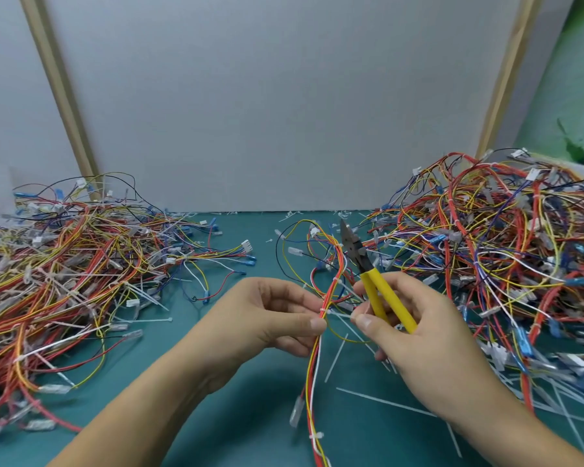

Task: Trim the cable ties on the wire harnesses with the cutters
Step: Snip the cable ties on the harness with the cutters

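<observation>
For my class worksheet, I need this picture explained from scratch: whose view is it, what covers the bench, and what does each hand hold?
There is no machine here: a person works with bare hands, and the single picture comes from a camera worn on their head, looking down. The left hand pinches a thin harness of red, yellow and white wires close to a white plastic cable tie. The right hand holds yellow-handled metal cutters, tips pointing away, not on the tie. On the teal-green mat lie a tangled heap of multicoloured wire harnesses on the left, another heap on the right, and loose white plastic strips.
</observation>
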